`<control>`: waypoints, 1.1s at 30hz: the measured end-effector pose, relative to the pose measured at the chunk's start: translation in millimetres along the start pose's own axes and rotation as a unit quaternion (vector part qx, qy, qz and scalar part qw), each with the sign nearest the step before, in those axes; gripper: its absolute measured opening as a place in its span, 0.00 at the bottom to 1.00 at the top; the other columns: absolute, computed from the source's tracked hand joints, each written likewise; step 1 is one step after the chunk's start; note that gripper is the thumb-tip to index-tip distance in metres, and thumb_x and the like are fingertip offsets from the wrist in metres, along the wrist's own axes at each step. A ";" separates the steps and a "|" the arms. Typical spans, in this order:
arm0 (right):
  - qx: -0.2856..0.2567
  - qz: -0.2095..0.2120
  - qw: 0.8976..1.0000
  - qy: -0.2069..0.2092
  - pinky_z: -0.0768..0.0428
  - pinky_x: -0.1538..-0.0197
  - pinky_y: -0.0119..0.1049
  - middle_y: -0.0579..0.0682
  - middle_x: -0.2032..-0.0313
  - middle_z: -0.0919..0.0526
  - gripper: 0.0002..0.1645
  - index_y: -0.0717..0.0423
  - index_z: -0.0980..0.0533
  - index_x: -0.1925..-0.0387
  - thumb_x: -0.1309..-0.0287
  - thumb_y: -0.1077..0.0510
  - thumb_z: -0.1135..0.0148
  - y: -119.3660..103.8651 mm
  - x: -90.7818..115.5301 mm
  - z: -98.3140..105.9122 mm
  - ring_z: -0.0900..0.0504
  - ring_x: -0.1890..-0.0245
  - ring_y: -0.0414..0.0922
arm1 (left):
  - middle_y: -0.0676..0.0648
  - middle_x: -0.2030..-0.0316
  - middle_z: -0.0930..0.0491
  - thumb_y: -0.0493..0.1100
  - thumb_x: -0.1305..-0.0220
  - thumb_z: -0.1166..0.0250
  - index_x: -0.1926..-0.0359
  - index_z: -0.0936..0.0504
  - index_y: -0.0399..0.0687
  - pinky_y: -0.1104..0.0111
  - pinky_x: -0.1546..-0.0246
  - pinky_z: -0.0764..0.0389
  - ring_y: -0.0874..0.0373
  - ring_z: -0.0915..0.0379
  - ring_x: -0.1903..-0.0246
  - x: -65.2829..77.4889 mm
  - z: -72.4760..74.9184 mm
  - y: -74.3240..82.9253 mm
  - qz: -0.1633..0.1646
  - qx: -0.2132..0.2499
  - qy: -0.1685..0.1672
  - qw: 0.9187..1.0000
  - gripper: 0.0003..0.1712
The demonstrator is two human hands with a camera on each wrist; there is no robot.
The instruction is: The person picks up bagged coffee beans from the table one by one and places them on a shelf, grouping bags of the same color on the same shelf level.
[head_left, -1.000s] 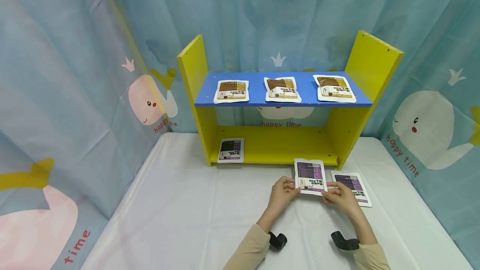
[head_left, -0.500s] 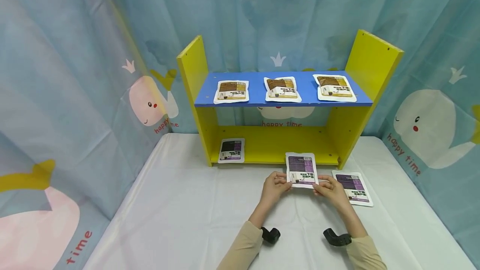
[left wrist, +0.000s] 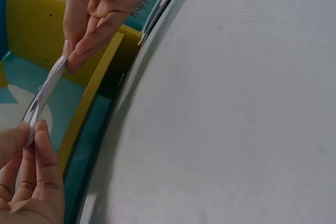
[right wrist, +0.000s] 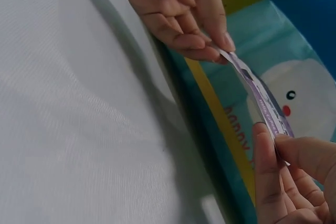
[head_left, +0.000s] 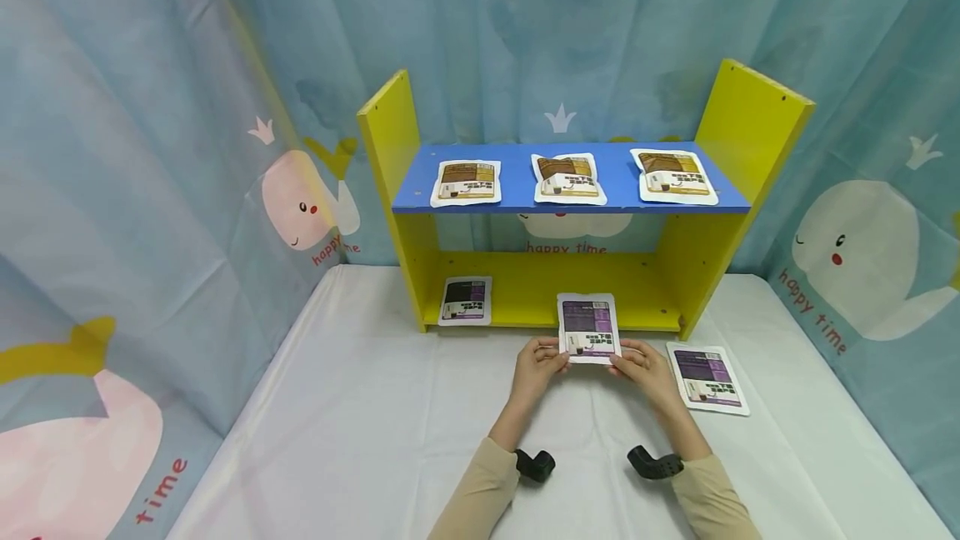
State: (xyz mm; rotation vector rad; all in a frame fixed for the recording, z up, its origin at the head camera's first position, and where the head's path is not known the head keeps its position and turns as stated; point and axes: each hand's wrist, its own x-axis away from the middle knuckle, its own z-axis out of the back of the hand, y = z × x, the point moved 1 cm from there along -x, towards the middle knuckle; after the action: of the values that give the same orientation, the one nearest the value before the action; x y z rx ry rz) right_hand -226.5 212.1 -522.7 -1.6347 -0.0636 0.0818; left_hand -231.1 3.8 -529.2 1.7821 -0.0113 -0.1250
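A flat white pouch with a purple label (head_left: 588,327) is held between both hands, just in front of the lower yellow shelf. My left hand (head_left: 537,371) pinches its left lower edge, thumb in front and fingers behind. On the opposite edge my right hand (head_left: 648,373) pinches it the same way. The wrist views show the pouch edge-on, gripped by the left hand (left wrist: 31,177) and the right hand (right wrist: 299,177) at its two sides. A second purple pouch (head_left: 708,379) lies on the white table, right of my right hand.
The shelf unit has yellow side panels (head_left: 750,148), a blue upper board (head_left: 517,176) and a yellow lower board (head_left: 525,282). Three brown-labelled pouches (head_left: 568,179) lie in a row on top. Another purple pouch (head_left: 465,301) sits at the lower board's left end.
Both hands have carried the purple pouch leftward and up toward the lower shelf, so its top now overlaps the shelf's front edge. The other pouches have stayed put.
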 end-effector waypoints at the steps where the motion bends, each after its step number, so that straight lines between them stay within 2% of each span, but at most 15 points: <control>1: -0.003 0.000 1.000 0.002 0.18 0.60 0.32 0.43 0.72 0.17 0.29 0.75 0.41 0.43 0.42 0.68 0.42 1.1 -1.5 -1.6 0.17 0.71 0.36 | 0.31 0.68 0.21 0.28 0.45 0.36 0.51 0.30 0.24 0.64 0.67 0.16 0.55 0.19 0.74 -1.2 1.4 -2.7 0.001 0.004 0.004 1.000 0.21; 9: -0.018 0.005 1.000 -0.002 0.18 0.62 0.27 0.42 0.72 0.17 0.31 0.77 0.42 0.42 0.42 0.67 0.42 4.2 -13.8 -14.7 0.17 0.72 0.35 | 0.31 0.65 0.21 0.30 0.43 0.37 0.49 0.29 0.27 0.62 0.65 0.16 0.49 0.19 0.70 -4.9 9.6 -1.2 -0.003 0.010 0.042 0.999 0.20; 15: -0.023 0.011 1.000 0.004 0.19 0.62 0.25 0.43 0.73 0.17 0.30 0.77 0.41 0.42 0.42 0.66 0.42 5.8 -26.0 -26.3 0.17 0.73 0.35 | 0.39 0.68 0.20 0.32 0.42 0.37 0.49 0.28 0.30 0.66 0.65 0.17 0.58 0.21 0.72 -9.7 14.3 1.8 0.007 0.036 0.081 0.996 0.20; 18: -0.022 0.007 1.000 0.011 0.19 0.63 0.25 0.44 0.73 0.17 0.30 0.76 0.40 0.42 0.42 0.67 0.42 7.8 -31.8 -31.3 0.17 0.73 0.36 | 0.40 0.68 0.20 0.33 0.43 0.36 0.49 0.28 0.30 0.69 0.66 0.17 0.61 0.22 0.73 -12.5 17.0 1.7 0.006 0.037 0.100 0.994 0.20; 20: -0.021 0.005 1.000 0.016 0.19 0.63 0.25 0.45 0.73 0.18 0.30 0.76 0.40 0.41 0.42 0.67 0.42 8.9 -35.3 -34.0 0.17 0.72 0.36 | 0.38 0.68 0.20 0.33 0.43 0.36 0.50 0.28 0.30 0.67 0.66 0.17 0.58 0.21 0.73 -14.8 18.8 0.6 0.000 0.031 0.107 0.994 0.20; 26: -0.013 0.001 1.000 0.019 0.18 0.60 0.29 0.46 0.71 0.18 0.29 0.72 0.39 0.40 0.41 0.66 0.43 11.8 -46.1 -40.7 0.16 0.70 0.38 | 0.34 0.66 0.21 0.33 0.42 0.37 0.50 0.27 0.30 0.56 0.61 0.18 0.40 0.21 0.66 -22.9 25.6 -4.8 -0.018 0.002 0.121 0.992 0.19; 33: 0.004 -0.003 1.000 0.029 0.18 0.59 0.32 0.49 0.70 0.19 0.28 0.70 0.38 0.40 0.40 0.66 0.43 15.1 -55.6 -45.5 0.16 0.68 0.42 | 0.35 0.68 0.21 0.33 0.42 0.36 0.53 0.26 0.30 0.55 0.61 0.18 0.39 0.21 0.67 -30.1 29.9 -4.3 -0.027 -0.018 0.132 0.991 0.17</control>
State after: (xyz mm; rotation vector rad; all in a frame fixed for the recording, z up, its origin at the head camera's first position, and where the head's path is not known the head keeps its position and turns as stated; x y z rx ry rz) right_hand -277.8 160.9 -534.0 -1.6271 -0.0233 0.0303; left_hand -264.0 -22.0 -537.2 1.7507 0.2281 0.0736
